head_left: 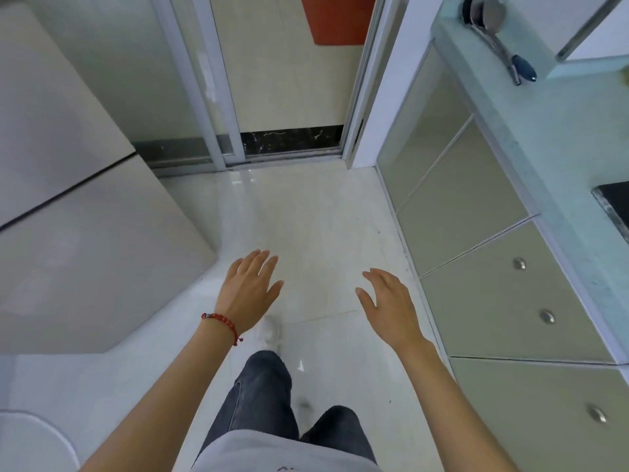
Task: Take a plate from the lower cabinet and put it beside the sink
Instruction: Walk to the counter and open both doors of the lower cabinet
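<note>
- Left hand (250,291): grip wide, fingers spread, palm down, holding nothing; raised over the floor (316,226); red bead bracelet (223,324) at the wrist.
- Right hand (388,301): grip wide, fingers loosely curved, empty; raised over the floor, near the lower cabinet (503,294) but apart from it.
- Legs: dark trousers (262,396), one pale shoe (270,332) forward on the floor, between the two forearms.
- Lower cabinet: right of the person, all fronts closed; round metal knobs (547,316) on the nearer fronts. Plate: not visible.
- Desk (558,131): pale green top above the cabinet; metal utensil with a dark blue handle (500,46) lying at its far end; dark panel (616,202) at the right edge.
- Refrigerator (68,216): beige, on the left.
- Sliding glass door (204,80): straight ahead, part open.
</note>
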Tool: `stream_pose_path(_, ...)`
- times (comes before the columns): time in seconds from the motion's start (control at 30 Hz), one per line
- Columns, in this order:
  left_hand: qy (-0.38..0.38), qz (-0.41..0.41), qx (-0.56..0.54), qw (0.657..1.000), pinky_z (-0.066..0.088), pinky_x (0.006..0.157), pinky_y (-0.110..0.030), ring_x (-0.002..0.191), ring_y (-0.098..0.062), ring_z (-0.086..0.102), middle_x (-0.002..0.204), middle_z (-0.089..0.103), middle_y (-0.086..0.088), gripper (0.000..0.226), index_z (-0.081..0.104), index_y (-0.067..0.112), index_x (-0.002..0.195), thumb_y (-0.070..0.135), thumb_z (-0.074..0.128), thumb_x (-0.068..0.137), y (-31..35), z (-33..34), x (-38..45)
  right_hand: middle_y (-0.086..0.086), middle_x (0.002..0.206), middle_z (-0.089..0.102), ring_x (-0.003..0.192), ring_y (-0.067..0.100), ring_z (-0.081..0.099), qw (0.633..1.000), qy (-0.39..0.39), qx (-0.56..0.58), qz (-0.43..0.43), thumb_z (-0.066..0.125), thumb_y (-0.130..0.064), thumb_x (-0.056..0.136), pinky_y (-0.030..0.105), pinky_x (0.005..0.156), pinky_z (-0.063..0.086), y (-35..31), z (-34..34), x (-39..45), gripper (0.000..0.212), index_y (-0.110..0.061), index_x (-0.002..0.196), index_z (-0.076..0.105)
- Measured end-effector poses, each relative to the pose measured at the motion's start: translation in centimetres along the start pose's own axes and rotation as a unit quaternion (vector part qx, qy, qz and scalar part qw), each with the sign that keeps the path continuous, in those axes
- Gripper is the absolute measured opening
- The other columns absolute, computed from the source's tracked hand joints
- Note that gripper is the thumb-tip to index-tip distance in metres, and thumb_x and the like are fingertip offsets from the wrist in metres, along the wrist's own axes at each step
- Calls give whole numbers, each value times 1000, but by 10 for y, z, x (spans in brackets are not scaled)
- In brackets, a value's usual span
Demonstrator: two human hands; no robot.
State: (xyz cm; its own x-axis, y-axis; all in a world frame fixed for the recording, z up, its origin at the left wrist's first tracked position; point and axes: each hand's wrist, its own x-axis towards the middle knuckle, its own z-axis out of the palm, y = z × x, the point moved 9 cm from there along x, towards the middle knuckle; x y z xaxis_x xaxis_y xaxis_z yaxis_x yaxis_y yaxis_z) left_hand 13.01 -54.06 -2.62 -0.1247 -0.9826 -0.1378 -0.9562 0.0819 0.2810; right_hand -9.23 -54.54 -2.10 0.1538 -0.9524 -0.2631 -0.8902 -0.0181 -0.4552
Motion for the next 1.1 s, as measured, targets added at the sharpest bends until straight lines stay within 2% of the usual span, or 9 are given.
stream_pose_path(0.37, -43, 33, 9, 998, 15, 115, -39, 140, -24, 21, 151, 28, -9, 53, 27, 12, 140, 39, 32, 94, -69, -37, 193, 14, 140, 46, 131, 27, 40, 999, 23, 20, 38, 46, -27, 94, 38, 110, 29, -47, -27, 189, 42, -7, 130, 46)
stream_pose_path(0.53, -73, 62, 35, 995, 12, 115, -36, 142, -21, 15, 153, 22, -6, 54, 21, 14, 142, 40, 27, 95, -81, -45, 260, 15, 138, 48, 130, 28, 41, 997, 38, 33, 66, 48, -26, 93, 39, 110, 30, -55, -41, 244, 41, -6, 128, 48)
stream_pose_path(0.63, -65, 74, 31, 995, 24, 112, -41, 137, -27, 30, 146, 36, -13, 55, 34, 8, 137, 42, 27, 93, -81, -51, 294, 16, 134, 52, 126, 31, 45, 994, 52, 45, 81, 49, -27, 92, 41, 107, 33, -51, -47, 269, 40, -4, 125, 51)
stream_pose_path(0.7, -60, 99, 33, 993, 42, 98, -48, 119, -33, 53, 128, 57, -19, 58, 52, 3, 123, 42, 27, 87, -75, -53, 316, 17, 132, 54, 124, 32, 48, 993, 48, 50, 96, 45, -32, 90, 43, 106, 35, -45, -47, 284, 45, -3, 123, 53)
stream_pose_path(0.77, -51, 113, 46, 991, 51, 85, -48, 106, -34, 62, 114, 66, -19, 52, 60, 3, 113, 39, 34, 84, -71, -54, 341, 17, 132, 54, 124, 32, 48, 992, 50, 52, 102, 42, -34, 88, 43, 106, 35, -39, -52, 302, 48, -4, 123, 53)
stream_pose_path(0.83, -46, 125, 62, 989, 52, 81, -47, 102, -33, 64, 111, 68, -18, 48, 61, 3, 110, 37, 43, 83, -62, -58, 366, 16, 134, 53, 126, 31, 46, 991, 53, 55, 106, 47, -29, 92, 41, 107, 33, -31, -58, 324, 42, -4, 125, 52)
stream_pose_path(0.9, -45, 136, 77, 987, 54, 80, -45, 101, -31, 65, 109, 69, -17, 48, 61, 4, 109, 38, 40, 82, -54, -57, 392, 15, 135, 52, 127, 30, 45, 991, 58, 60, 108, 50, -25, 92, 39, 108, 31, -22, -65, 346, 40, -5, 126, 51)
stream_pose_path(1.0, -64, 152, 102, 981, 54, 79, -43, 101, -29, 65, 110, 69, -15, 50, 62, 5, 110, 39, 36, 83, -41, -52, 430, 15, 136, 51, 128, 30, 44, 989, 58, 63, 117, 45, -31, 92, 39, 108, 30, -6, -76, 378, 43, -6, 127, 50)
stream_pose_path(1.1, -58, 186, 103, 975, 54, 79, -44, 101, -30, 65, 110, 68, -16, 42, 62, 5, 110, 35, 59, 81, -18, -52, 465, 14, 139, 48, 130, 29, 42, 987, 56, 65, 138, 43, -32, 93, 38, 110, 29, 11, -90, 404, 44, -7, 129, 48)
